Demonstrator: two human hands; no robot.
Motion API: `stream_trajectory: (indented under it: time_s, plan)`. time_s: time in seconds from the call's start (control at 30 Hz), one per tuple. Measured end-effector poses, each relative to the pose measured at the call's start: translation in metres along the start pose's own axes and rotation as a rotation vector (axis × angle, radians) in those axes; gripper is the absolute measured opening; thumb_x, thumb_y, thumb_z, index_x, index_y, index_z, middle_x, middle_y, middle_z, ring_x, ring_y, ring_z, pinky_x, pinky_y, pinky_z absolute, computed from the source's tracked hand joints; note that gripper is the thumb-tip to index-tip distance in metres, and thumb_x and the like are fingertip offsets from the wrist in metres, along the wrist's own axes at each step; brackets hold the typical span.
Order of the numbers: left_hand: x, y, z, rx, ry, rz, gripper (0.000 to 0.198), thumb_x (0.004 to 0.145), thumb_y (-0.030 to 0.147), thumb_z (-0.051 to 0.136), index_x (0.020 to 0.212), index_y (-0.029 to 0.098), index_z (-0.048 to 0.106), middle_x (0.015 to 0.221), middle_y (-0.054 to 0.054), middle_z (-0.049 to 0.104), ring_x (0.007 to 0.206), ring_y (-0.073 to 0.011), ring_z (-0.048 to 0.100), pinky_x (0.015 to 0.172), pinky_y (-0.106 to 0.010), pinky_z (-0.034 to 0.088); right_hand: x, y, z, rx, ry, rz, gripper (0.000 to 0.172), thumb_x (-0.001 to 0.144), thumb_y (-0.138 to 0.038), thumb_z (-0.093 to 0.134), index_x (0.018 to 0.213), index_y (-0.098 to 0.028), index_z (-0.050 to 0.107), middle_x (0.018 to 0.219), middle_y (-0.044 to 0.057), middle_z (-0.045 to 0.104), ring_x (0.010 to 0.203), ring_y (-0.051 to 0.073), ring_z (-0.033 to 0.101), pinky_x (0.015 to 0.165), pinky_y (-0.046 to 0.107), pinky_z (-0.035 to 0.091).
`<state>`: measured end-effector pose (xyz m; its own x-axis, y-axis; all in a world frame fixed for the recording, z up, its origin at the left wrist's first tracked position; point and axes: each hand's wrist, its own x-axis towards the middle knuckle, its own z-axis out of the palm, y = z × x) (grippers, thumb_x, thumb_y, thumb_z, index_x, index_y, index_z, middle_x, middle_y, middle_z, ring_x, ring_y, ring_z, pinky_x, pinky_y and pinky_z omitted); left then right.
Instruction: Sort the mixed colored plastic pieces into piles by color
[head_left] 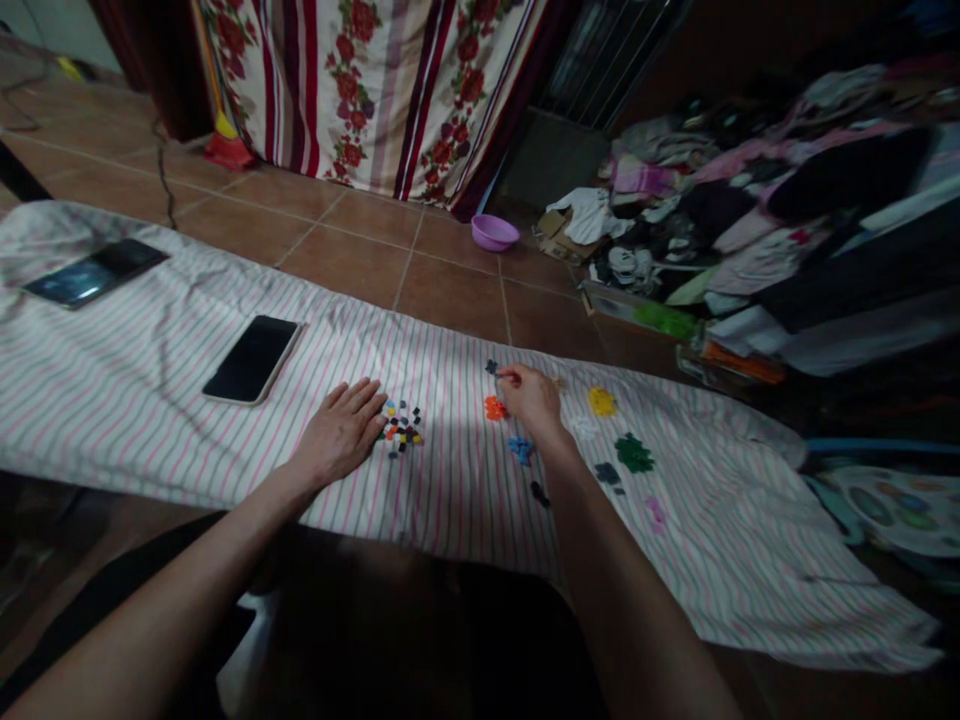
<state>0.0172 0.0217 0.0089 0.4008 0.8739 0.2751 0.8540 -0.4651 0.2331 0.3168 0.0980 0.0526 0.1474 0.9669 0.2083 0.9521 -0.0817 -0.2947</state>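
Across a cloth with pink and grey stripes (450,480), small coloured pieces lie in separate groups between and beyond the person's two hands. The left hand (341,430) rests palm down on the fabric, fingers extended, its fingertips at the near edge of a mixed scatter of pieces (403,426) in black, grey, yellow, orange and blue. The right hand (534,402) reaches forward with thumb and fingers drawn in toward each other, just beside a dark grey cluster (492,367); I cannot tell whether a piece sits between the fingertips.

Just beside the right hand is an orange pile (494,408), with a blue pile (520,450) below it and a black cluster (539,493) near the forearm. Right of that arm lie a yellow pile (601,401), a faint white pile (585,427), a dark green pile (635,453), a slate-grey group (607,473) and a pink pile (655,513).

Farther left, a smartphone (253,360) lies screen up, with another dark-screened device (97,272) beyond it. On the tiled floor (352,265), a purple basin (495,233) stands near a floral curtain (405,90).
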Motion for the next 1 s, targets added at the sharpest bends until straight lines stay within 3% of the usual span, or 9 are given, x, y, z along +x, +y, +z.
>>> stream_trajectory:
  time_s: [0.3, 0.7, 1.0]
  plan:
    - [0.0, 0.001, -0.004, -0.023, -0.002, -0.007, 0.051, 0.101, 0.037, 0.021, 0.132, 0.014, 0.055, 0.144, -0.012, 0.05, 0.139, -0.0251, 0.039, 0.115, -0.048, 0.03, 0.018, -0.007, 0.004, -0.174, -0.1, 0.076, 0.031, 0.085, -0.017, 0.048, 0.102, -0.022, 0.074, 0.102, 0.008, 0.074, 0.096, 0.023, 0.067, 0.078, 0.028, 0.046]
    - [0.001, -0.001, -0.002, -0.108, 0.016, -0.03, 0.05, 0.1, 0.032, 0.022, 0.133, 0.01, 0.052, 0.143, -0.014, 0.051, 0.138, -0.0239, 0.04, 0.116, -0.048, 0.031, 0.023, -0.009, 0.011, -0.204, -0.101, 0.039, 0.031, 0.086, -0.017, 0.048, 0.106, -0.021, 0.072, 0.101, 0.009, 0.074, 0.096, 0.021, 0.067, 0.08, 0.027, 0.046]
    - [0.0, -0.005, 0.002, -0.144, 0.014, -0.041, 0.047, 0.097, 0.026, 0.026, 0.133, 0.011, 0.052, 0.142, -0.013, 0.052, 0.137, -0.0243, 0.041, 0.115, -0.047, 0.033, 0.017, -0.018, 0.002, -0.198, -0.067, 0.021, 0.03, 0.085, -0.017, 0.048, 0.104, -0.021, 0.072, 0.102, 0.009, 0.073, 0.094, 0.022, 0.066, 0.078, 0.028, 0.045]
